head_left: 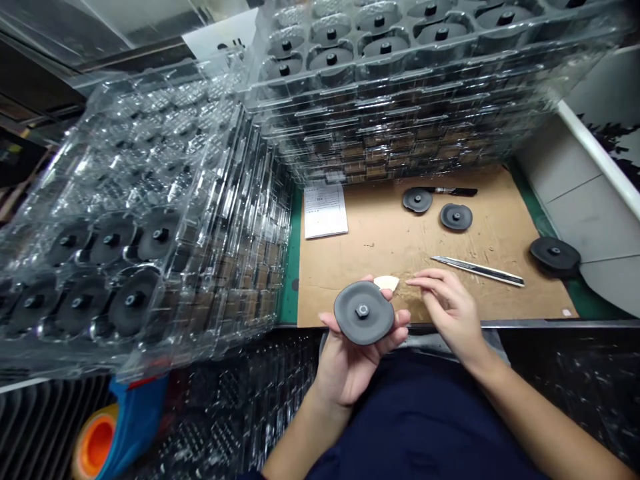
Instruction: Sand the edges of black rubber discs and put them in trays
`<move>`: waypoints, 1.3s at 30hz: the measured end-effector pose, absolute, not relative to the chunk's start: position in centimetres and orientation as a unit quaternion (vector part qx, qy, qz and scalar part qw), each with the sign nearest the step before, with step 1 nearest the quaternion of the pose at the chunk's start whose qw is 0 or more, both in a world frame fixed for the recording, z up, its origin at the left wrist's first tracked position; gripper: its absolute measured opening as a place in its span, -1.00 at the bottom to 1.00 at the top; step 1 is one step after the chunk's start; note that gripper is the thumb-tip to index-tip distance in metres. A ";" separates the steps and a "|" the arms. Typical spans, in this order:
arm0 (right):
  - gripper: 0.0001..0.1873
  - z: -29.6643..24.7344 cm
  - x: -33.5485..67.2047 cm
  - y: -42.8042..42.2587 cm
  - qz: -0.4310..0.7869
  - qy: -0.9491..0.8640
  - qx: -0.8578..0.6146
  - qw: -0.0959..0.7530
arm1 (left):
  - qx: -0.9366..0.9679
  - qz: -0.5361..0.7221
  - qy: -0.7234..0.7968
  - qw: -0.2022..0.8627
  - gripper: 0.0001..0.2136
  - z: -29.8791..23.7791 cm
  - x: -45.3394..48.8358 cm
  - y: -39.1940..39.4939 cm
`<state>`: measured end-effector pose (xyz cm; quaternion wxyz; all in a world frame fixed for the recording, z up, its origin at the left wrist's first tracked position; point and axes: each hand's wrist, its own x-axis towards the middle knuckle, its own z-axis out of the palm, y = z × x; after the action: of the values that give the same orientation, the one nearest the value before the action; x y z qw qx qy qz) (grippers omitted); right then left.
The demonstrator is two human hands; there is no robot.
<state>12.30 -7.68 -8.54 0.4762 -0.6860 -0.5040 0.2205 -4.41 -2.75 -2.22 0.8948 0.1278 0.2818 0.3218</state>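
Resting on the fingers of my left hand point(350, 367) is a round black disc point(364, 327) with a short stud at its centre. The hand is palm up, fingertips curled around the rim. Just behind the disc shows a small cream wedge-shaped piece point(387, 283); whether it touches my fingers I cannot tell. To the right, my right hand point(450, 307) hovers over the cardboard with fingers stretched toward the wedge, apart from the disc; it appears to hold nothing. A craft knife point(477, 270) lies on the cardboard beyond the right hand.
On the cardboard sheet point(360, 253) lie two more discs point(417, 199) point(456, 217), a black marker point(455, 191) and a paper pad point(325, 211). Another disc point(555, 255) sits far right. Stacked clear trays point(400, 113) point(240, 220) wall the back and left. A tape dispenser point(140, 420) is lower left.
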 end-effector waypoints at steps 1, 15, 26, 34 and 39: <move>-0.74 -8.3 12.5 -8.2 0.230 -0.482 -0.684 0.498 | 0.155 0.332 0.294 0.883 -0.47 -2.4 -4.2 -2.7; -0.80 -3.3 12.8 -8.8 0.349 -0.438 -0.578 0.593 | 0.793 0.394 0.232 0.402 0.15 -3.6 -3.7 -1.2; -0.77 -0.8 14.7 -6.5 0.682 -0.424 -0.424 0.418 | 0.713 0.302 0.281 0.567 0.05 -3.6 -5.0 -1.4; -0.90 -0.7 14.3 -6.2 0.744 -0.364 -0.377 0.416 | 0.668 0.196 0.266 0.667 0.17 -3.6 -4.9 -0.9; -0.91 -1.3 13.6 -8.0 0.668 -0.332 -0.460 0.482 | 0.683 0.252 0.271 0.629 0.10 -3.9 -4.5 -1.0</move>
<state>13.56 -7.95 -1.32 0.4815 -0.4602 -0.3317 0.6681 -4.55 -1.03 -3.93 0.6293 0.6832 0.2710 0.2524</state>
